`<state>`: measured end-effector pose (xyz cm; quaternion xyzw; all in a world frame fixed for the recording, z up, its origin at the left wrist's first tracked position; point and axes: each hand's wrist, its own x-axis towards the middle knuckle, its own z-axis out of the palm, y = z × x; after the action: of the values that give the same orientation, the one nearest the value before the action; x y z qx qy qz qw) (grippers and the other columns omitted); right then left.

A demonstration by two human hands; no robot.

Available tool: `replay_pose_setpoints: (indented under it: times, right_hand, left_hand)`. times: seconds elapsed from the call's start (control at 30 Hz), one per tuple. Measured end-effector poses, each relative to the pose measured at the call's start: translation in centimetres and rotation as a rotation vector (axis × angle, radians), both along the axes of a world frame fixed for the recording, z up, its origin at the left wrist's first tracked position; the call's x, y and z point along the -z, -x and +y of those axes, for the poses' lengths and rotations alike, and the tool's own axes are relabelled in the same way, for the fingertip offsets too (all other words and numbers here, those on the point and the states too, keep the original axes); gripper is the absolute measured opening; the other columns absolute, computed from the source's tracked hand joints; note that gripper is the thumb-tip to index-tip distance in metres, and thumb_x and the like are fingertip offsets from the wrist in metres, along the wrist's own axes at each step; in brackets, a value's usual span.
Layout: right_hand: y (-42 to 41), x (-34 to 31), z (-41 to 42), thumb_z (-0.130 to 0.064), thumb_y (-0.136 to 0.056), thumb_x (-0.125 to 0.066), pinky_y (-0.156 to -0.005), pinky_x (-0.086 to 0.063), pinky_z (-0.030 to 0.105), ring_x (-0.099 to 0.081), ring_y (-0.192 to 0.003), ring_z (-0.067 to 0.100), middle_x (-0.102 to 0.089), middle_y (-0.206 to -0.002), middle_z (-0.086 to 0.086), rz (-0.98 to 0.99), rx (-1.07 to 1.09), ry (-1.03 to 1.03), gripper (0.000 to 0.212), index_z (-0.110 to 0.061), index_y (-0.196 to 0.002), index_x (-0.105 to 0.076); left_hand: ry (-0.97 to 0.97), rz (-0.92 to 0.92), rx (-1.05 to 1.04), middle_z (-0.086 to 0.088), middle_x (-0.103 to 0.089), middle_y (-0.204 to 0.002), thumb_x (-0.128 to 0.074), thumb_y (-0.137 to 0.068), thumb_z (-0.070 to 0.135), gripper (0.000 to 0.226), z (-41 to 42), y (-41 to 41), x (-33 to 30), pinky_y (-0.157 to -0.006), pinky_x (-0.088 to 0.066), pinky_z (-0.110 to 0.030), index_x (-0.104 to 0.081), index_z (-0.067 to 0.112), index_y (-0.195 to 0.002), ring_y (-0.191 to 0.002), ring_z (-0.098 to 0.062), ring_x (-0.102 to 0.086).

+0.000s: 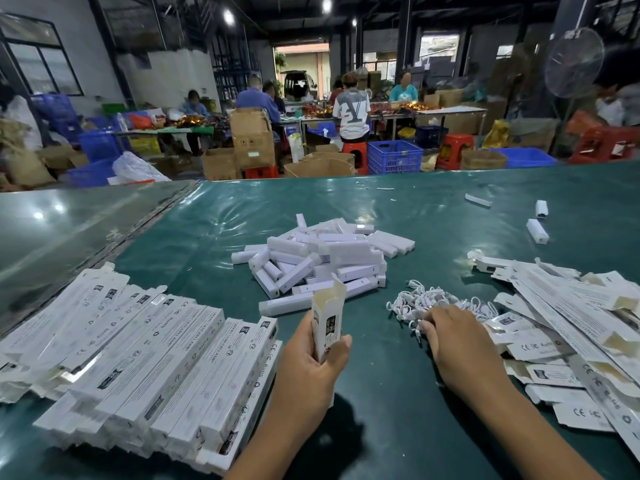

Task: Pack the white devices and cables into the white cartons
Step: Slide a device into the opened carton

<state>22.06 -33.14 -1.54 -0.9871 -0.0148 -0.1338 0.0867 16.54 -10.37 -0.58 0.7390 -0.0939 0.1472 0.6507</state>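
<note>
- Left hand (313, 362) has its fingers wrapped round an open carton (328, 320), held upright just in front of the device pile (322, 258).
- Right hand (450, 336) is on the cable heap (433, 301), right of that pile; fingers curled into it, looks like pinching one.
- Next up I reckon: lift a cable clear and drop it in the carton's open top.

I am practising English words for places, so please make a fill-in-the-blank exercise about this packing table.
1. The left hand holds an upright carton whose top flap is ____.
2. The right hand rests on the pile of white ____.
3. The heap of white devices lies ____ the carton.
4. The table cover is ____ in colour.

Missing words: open; cables; behind; green
</note>
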Motion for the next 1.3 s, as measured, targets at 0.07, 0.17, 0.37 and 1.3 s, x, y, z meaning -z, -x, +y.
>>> replay_pose_setpoints:
  times: [0.07, 0.17, 0.37, 1.3]
  right_hand:
    - [0.1, -0.2, 0.0, -0.029, -0.106, -0.042, -0.076, -0.038, 0.036, -0.050, -0.093, 0.024, -0.058, -0.100, 0.002, -0.014, -0.022, -0.114, 0.021, -0.015, -0.102, -0.057]
    - [0.2, -0.1, 0.1, -0.024, -0.103, -0.051, -0.071, -0.038, 0.037, -0.052, -0.087, 0.026, -0.059, -0.090, 0.003, -0.050, -0.028, -0.203, 0.016, -0.014, -0.093, -0.059]
    - [-3.5, -0.3, 5.5, -0.020, -0.100, -0.052, -0.086, -0.044, 0.040, -0.055, -0.100, 0.027, -0.063, -0.107, 0.003, -0.104, -0.265, -0.090, 0.016, -0.016, -0.111, -0.062]
    - [4.9, -1.6, 6.1, -0.012, -0.081, -0.077, -0.063, -0.051, 0.026, -0.069, -0.080, 0.019, -0.075, -0.101, 0.015, 0.586, -0.632, -1.385, 0.060, -0.024, -0.135, -0.052]
  left_hand:
    - [-0.008, -0.011, 0.006, 0.011, -0.063, -0.075, -0.064, -0.078, 0.058, 0.026, 0.1, 0.1, -0.1, -0.068, -0.053, -0.031, -0.062, 0.042, -0.098, -0.068, -0.009, -0.056]
    - [0.005, -0.018, -0.006, 0.013, -0.063, -0.073, -0.065, -0.079, 0.055, 0.024, 0.1, 0.2, -0.1, -0.067, -0.051, -0.021, -0.062, 0.040, -0.098, -0.067, -0.006, -0.056]
    - [0.009, -0.028, -0.006, 0.014, -0.062, -0.070, -0.065, -0.079, 0.053, 0.021, 0.1, 0.0, -0.1, -0.064, -0.050, -0.022, -0.062, 0.038, -0.093, -0.065, -0.006, -0.056]
    - [0.137, 0.074, -0.039, 0.002, -0.073, -0.076, -0.084, -0.076, 0.048, 0.025, 0.2, 0.2, -0.6, -0.060, -0.054, -0.023, -0.070, 0.032, -0.088, -0.067, -0.009, -0.068]
